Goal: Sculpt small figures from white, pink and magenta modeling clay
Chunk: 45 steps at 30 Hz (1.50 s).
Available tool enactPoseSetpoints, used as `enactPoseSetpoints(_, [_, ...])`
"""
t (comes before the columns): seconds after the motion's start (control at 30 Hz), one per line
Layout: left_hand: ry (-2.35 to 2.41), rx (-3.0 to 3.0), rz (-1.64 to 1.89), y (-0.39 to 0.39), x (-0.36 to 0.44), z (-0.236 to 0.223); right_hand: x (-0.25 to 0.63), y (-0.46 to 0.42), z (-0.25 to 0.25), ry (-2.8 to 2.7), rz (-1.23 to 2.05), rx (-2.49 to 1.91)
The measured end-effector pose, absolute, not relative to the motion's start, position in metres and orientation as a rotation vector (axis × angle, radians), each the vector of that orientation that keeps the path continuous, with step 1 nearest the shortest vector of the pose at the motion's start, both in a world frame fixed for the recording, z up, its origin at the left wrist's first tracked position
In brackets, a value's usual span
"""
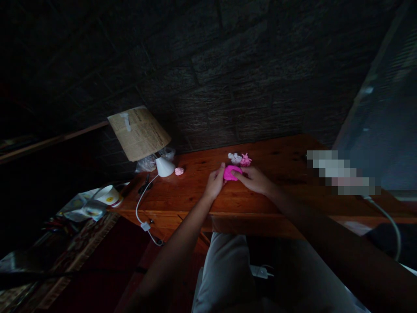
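Note:
A bright pink lump of soft material [230, 173] rests on the wooden desk [280, 191]. My left hand [215, 182] grips its left side with the fingers curled round it. My right hand [256, 179] presses on its right side with closed fingers. Just behind the lump lie small white [234, 157] and pink [246, 160] shaped pieces. A further small pale pink piece [179, 171] sits to the left, near the lamp base.
A table lamp [140, 132] with a tan shade stands at the desk's left end, its cord [140, 208] hanging over the edge. A white cup [109, 195] sits on a lower cluttered surface at left. A dark brick wall rises behind. A grey cable [387, 217] runs at right.

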State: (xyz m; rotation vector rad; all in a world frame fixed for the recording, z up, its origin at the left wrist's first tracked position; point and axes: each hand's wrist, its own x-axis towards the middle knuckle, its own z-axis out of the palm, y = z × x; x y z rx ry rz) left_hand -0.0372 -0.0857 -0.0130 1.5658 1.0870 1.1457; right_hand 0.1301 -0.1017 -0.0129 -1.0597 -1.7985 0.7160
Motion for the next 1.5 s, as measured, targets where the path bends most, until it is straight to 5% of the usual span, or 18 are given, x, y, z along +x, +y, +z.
enactPoseSetpoints(1.5, [0.848,1.816,0.969,-0.0834,-0.0415,-0.0161,0.1295,-0.0968,-0.0119,-1.675,0.761,-1.026])
